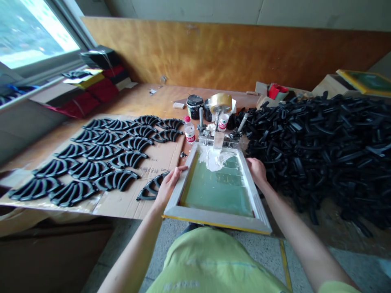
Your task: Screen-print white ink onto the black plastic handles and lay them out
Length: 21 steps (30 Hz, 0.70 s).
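Note:
A screen printing frame (218, 215) with a pale metal rim and green mesh (214, 191) sits in front of me. White paste (213, 159) is smeared over the mesh's far end, where a clear flat scraper (218, 141) stands in it. My left hand (171, 182) grips the frame's left side, fingers along the rim. On the opposite side my right hand (257, 171) is closed on the rim, some fingers hidden. The far end meets a metal hinge clamp (224, 140). Just left of my left hand lies a black curved, slotted part (150, 190).
Rows of similar black parts (88, 169) lie on cardboard (117, 201) at left. A large pile of black pieces (320, 150) covers the right side. Behind the frame stand a red-capped bottle (190, 132), a black tub (194, 106) and a tape roll (220, 103).

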Motion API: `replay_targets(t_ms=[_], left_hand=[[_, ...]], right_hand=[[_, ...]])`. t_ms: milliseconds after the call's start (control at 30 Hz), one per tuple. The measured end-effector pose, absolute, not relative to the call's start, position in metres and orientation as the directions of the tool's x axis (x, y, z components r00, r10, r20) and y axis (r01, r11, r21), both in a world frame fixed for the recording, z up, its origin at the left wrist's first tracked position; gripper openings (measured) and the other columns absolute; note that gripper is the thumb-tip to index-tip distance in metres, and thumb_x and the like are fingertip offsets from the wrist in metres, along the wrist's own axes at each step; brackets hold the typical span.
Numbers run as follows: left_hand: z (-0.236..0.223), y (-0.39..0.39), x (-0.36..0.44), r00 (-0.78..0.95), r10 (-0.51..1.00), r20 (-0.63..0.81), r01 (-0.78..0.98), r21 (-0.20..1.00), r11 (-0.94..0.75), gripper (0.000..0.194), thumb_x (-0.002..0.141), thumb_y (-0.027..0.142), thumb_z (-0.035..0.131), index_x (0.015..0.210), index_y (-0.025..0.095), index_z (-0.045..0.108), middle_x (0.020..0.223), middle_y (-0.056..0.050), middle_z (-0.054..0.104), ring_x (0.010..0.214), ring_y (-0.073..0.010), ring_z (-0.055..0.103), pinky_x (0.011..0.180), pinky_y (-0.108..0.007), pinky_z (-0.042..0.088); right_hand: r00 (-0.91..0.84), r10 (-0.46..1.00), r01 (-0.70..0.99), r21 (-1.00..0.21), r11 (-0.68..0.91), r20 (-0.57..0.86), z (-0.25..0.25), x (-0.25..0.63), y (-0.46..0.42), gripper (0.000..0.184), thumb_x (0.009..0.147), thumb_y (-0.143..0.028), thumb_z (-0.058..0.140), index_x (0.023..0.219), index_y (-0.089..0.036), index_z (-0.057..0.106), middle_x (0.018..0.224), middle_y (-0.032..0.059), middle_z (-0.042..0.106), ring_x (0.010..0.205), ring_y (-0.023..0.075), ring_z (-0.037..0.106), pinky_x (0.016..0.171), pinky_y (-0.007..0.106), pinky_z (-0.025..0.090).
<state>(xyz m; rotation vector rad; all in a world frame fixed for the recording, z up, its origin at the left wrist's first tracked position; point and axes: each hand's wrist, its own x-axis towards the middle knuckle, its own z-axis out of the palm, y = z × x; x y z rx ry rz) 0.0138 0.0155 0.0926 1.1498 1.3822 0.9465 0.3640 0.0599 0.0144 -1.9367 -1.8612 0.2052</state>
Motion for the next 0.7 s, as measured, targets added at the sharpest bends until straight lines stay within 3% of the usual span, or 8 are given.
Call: replay_targets(t_ms=[67, 167, 267, 400, 533, 700], left_hand=[[0.061, 0.007, 0.007, 0.066, 0.948, -0.312, 0.143, 0.943, 0.301, 0.061, 0.08, 0.061, 0.055, 0.126, 0.02, 0.059, 0.094, -0.004, 0.068, 0.073, -0.0161, 0.061, 0.062, -0.023, 0.047], [0.014, 0.004, 0.004, 0.076, 0.93, -0.359, 0.157, 0.925, 0.345, 0.076, 0.077, 0.058, 0.061, 0.141, 0.021, 0.043, 0.082, -0.002, 0.067, 0.067, -0.0155, 0.06, 0.059, -0.023, 0.047], [-0.013, 0.008, 0.003, 0.066, 0.934, -0.351, 0.184, 0.924, 0.335, 0.076, 0.078, 0.056, 0.06, 0.142, 0.02, 0.041, 0.081, -0.002, 0.068, 0.068, -0.0154, 0.061, 0.06, -0.023, 0.047], [-0.021, 0.01, 0.003, 0.033, 0.938, -0.345, 0.184, 0.925, 0.333, 0.069, 0.078, 0.055, 0.06, 0.136, 0.02, 0.05, 0.09, -0.004, 0.07, 0.076, -0.0177, 0.064, 0.065, -0.025, 0.05], [-0.024, 0.01, 0.002, -0.011, 0.942, -0.337, 0.221, 0.917, 0.331, 0.064, 0.077, 0.054, 0.061, 0.131, 0.02, 0.055, 0.086, -0.004, 0.07, 0.079, -0.0193, 0.064, 0.07, -0.028, 0.051], [-0.029, 0.009, 0.001, 0.025, 0.944, -0.328, 0.264, 0.913, 0.311, 0.066, 0.081, 0.057, 0.055, 0.136, 0.02, 0.05, 0.085, -0.003, 0.069, 0.078, -0.0183, 0.064, 0.071, -0.028, 0.05]], right_hand=[[0.112, 0.943, 0.908, -0.417, 0.032, 0.314, 0.03, 0.359, 0.081, 0.036, 0.089, -0.022, 0.048, 0.122, -0.016, 0.06, 0.117, 0.0139, 0.061, 0.107, 0.0268, 0.056, 0.092, 0.039, 0.044], [-0.059, 0.882, 0.907, -0.344, 0.243, 0.468, 0.05, 0.325, 0.115, 0.052, 0.082, -0.022, 0.063, 0.131, -0.015, 0.05, 0.132, 0.0157, 0.05, 0.118, 0.0274, 0.049, 0.099, 0.04, 0.041], [-0.263, 0.905, 0.904, -0.244, 0.352, 0.333, 0.055, 0.287, 0.137, 0.037, 0.08, -0.019, 0.065, 0.116, -0.015, 0.058, 0.114, 0.0134, 0.06, 0.108, 0.0265, 0.053, 0.092, 0.037, 0.044], [-0.322, 0.94, 0.928, -0.156, 0.337, 0.112, 0.043, 0.267, 0.126, 0.012, 0.083, -0.014, 0.055, 0.094, -0.014, 0.061, 0.093, 0.0115, 0.065, 0.09, 0.0231, 0.058, 0.08, 0.032, 0.045], [-0.508, 0.855, 0.846, -0.128, 0.518, 0.104, 0.034, 0.273, 0.087, 0.016, 0.081, -0.008, 0.05, 0.09, -0.014, 0.061, 0.09, 0.0108, 0.065, 0.088, 0.0219, 0.057, 0.077, 0.03, 0.042], [-0.757, 0.644, 0.613, -0.227, 0.757, 0.107, 0.047, 0.289, 0.071, 0.016, 0.078, -0.007, 0.053, 0.087, -0.016, 0.063, 0.086, 0.0063, 0.065, 0.086, 0.0197, 0.057, 0.075, 0.028, 0.041]])
